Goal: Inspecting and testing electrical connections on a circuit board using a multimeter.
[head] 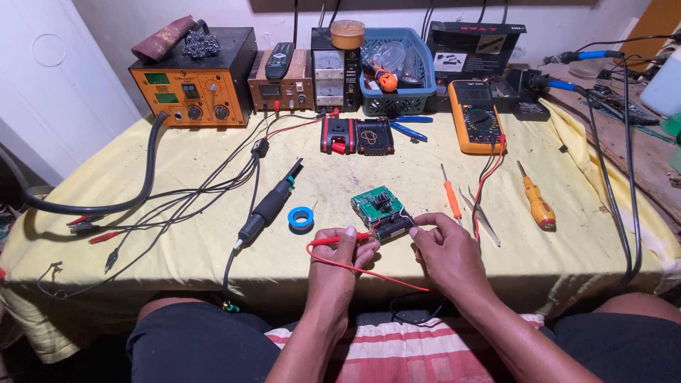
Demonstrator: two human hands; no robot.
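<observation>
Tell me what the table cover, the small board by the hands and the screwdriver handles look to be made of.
Table cover: yellow cloth, matte, creased and draping over the edge. Small board: green circuit board, likely fibreglass laminate, dotted with components. Screwdriver handles: orange, glossy, probably hard plastic; the slimmer one looks the same.

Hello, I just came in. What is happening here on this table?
A person sits at a table with a yellow cloth and works on a small green circuit board fixed to dark battery cells. The left hand holds a red test probe with its tip at the cells. The right hand steadies the pack from the other side. An orange multimeter, a soldering handle, blue tape and screwdrivers lie around.
</observation>
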